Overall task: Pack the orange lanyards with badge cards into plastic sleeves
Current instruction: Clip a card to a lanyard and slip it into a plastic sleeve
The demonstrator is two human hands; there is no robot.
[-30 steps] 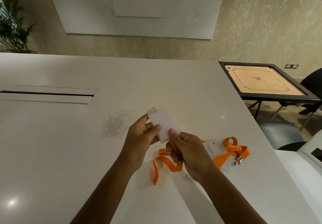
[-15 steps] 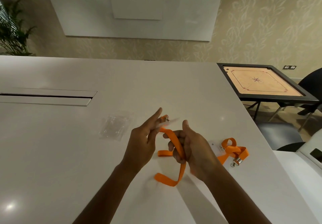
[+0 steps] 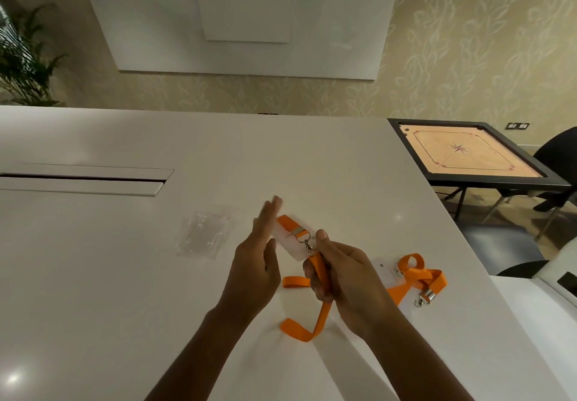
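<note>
Right hand [image 3: 340, 272] grip tight on orange lanyard [image 3: 320, 271]. Left hand [image 3: 254, 268] grip wide, flat beside badge card [image 3: 288, 243]. Plastic sleeves [image 3: 203, 233] on table [image 3: 93, 275] at ten o'clock.

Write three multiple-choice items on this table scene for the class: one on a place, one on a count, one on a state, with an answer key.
1. Where do the clear plastic sleeves lie?
A. Left of the hands
B. On the carrom board
C. Under the right arm

2. How many orange fabric lanyards are in view?
A. One
B. Two
C. Four

3. What is the left hand doing?
A. Gripping a sleeve
B. Open, fingers straight
C. Flat on the table

Key: 1 A, the sleeves sit left of both hands. 2 B, one lanyard in the right hand, another lying further right. 3 B, its fingers are spread beside the white badge card.
</note>
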